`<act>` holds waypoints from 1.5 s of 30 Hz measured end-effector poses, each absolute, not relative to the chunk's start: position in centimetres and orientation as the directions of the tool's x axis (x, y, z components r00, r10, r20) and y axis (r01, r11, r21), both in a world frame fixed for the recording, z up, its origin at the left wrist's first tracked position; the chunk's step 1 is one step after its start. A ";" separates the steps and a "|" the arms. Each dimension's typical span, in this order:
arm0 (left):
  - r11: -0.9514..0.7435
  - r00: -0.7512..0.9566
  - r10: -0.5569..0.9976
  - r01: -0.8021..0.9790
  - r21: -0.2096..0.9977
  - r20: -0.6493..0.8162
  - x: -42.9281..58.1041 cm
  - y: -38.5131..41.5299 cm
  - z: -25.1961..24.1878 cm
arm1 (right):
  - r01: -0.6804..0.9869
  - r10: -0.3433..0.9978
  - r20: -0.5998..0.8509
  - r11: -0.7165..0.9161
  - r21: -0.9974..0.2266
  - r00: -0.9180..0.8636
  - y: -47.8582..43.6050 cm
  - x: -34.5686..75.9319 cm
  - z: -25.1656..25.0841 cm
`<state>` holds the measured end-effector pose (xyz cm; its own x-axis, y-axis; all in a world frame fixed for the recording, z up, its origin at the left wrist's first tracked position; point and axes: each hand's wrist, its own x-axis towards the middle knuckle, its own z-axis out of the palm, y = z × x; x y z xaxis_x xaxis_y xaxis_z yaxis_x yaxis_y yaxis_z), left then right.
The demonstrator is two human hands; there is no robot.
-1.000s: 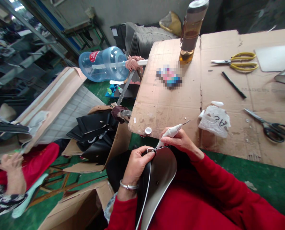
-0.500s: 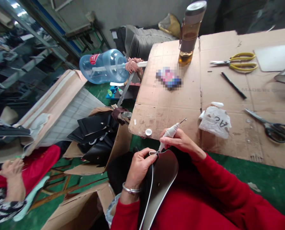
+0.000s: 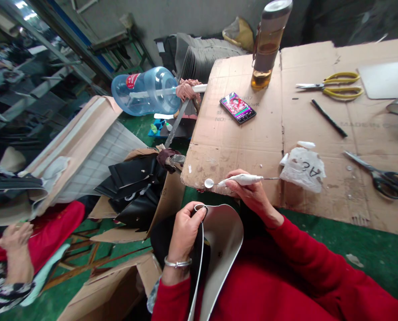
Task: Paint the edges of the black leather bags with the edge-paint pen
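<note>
My left hand (image 3: pixel 185 229) is closed, thumb and fingers pinching the top edge of a bag piece (image 3: pixel 223 227) with a pale inner face and a white rim. A thin white-edged strip (image 3: pixel 200 263) runs down from these fingers, with a small loop at its top. My right hand (image 3: pixel 250 191) grips a white-handled tool (image 3: pixel 244 179) with a thin metal tip at each end, held nearly level above the table's near edge. Its left tip reaches a small round white cap (image 3: pixel 208 183) on the table corner; whether it touches is too small to tell.
On the cardboard-covered table (image 3: pixel 245 147) lie a phone (image 3: pixel 238 108), yellow-handled snips (image 3: pixel 339 84), black scissors (image 3: pixel 386 178) and a crumpled plastic bag (image 3: pixel 304 169). A drink bottle (image 3: pixel 268 49) stands behind. Left, a carton holds black bags (image 3: pixel 135 178); a co-worker's hand (image 3: pixel 16 240) is beyond.
My right hand has drawn the white-handled tool away from the bag piece, up and over to the cap, turning it from slanted to nearly level. The left hand shifted slightly left with the piece.
</note>
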<state>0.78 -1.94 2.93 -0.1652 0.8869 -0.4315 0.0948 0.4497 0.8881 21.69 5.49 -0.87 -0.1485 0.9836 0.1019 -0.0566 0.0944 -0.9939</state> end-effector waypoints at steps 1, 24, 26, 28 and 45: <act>0.456 -0.161 0.885 0.103 0.884 -0.437 0.6 -1.9 3.0 | -0.016 0.981 0.119 0.118 -0.993 -0.150 5.5 21.5 -1.1; 0.568 -0.017 0.810 -0.229 0.790 -0.587 0.1 -0.7 1.1 | 0.111 0.976 0.114 0.136 -0.984 -0.186 5.5 20.8 -1.5; 0.580 -0.002 0.800 -0.248 0.776 -0.600 -0.2 -0.6 0.9 | 0.129 0.980 0.113 0.135 -0.982 -0.163 5.6 20.8 -1.3; 0.593 0.010 0.790 -0.265 0.761 -0.612 -0.4 -0.5 0.8 | 0.105 0.983 0.115 0.130 -0.986 -0.142 5.6 20.9 -1.1; 0.631 0.121 0.763 -0.354 0.691 -0.635 -0.2 -0.4 0.8 | -0.156 0.869 0.101 0.027 -0.987 -0.485 5.9 22.6 -0.3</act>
